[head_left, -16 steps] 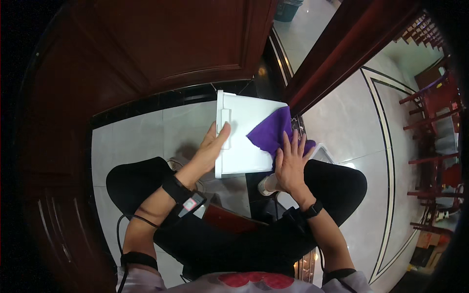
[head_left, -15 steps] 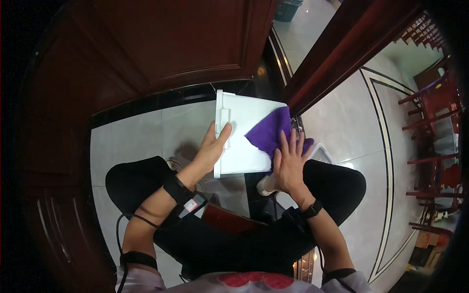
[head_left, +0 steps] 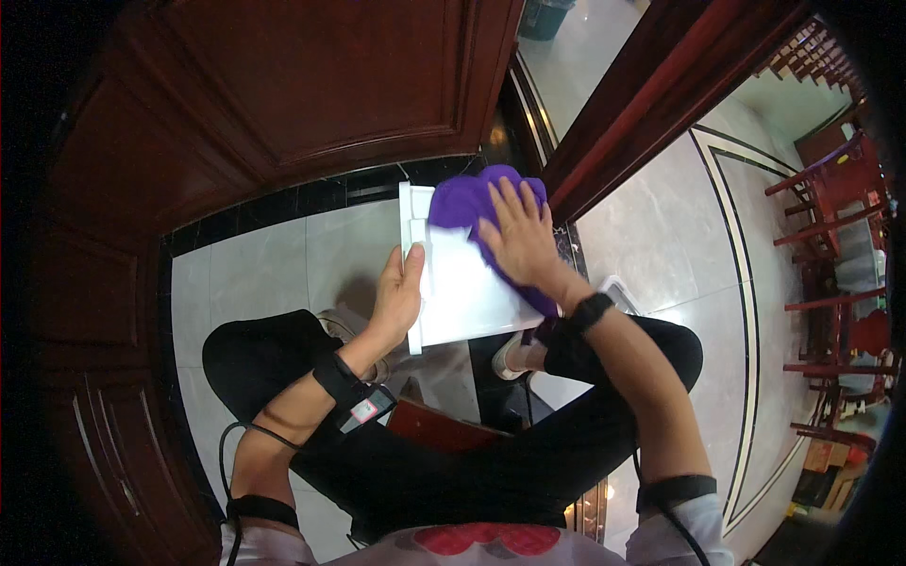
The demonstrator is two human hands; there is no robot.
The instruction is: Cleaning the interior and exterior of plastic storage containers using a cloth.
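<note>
A white plastic box (head_left: 469, 292) with a raised rim lies on its side in front of me, above the floor between my knees. My left hand (head_left: 401, 294) grips its rim at the left end, thumb on the upper face and fingers round the edge. Spread flat, my right hand (head_left: 519, 236) presses a purple cloth (head_left: 460, 202) onto the far right part of the box's upper face. The cloth is bunched at the far edge and trails down along the right side. The box's underside is hidden.
Dark red wooden panels (head_left: 330, 75) rise ahead and to the left. A wooden door frame (head_left: 651, 113) stands at the right front. Red chairs (head_left: 835, 236) line the far right. A small red stool (head_left: 439, 424) shows beneath me, and a green bin (head_left: 545, 19) stands beyond the doorway.
My right hand has slid the cloth away from me and leftward, to the box's far edge. The box has shifted slightly left while my left hand keeps its hold.
</note>
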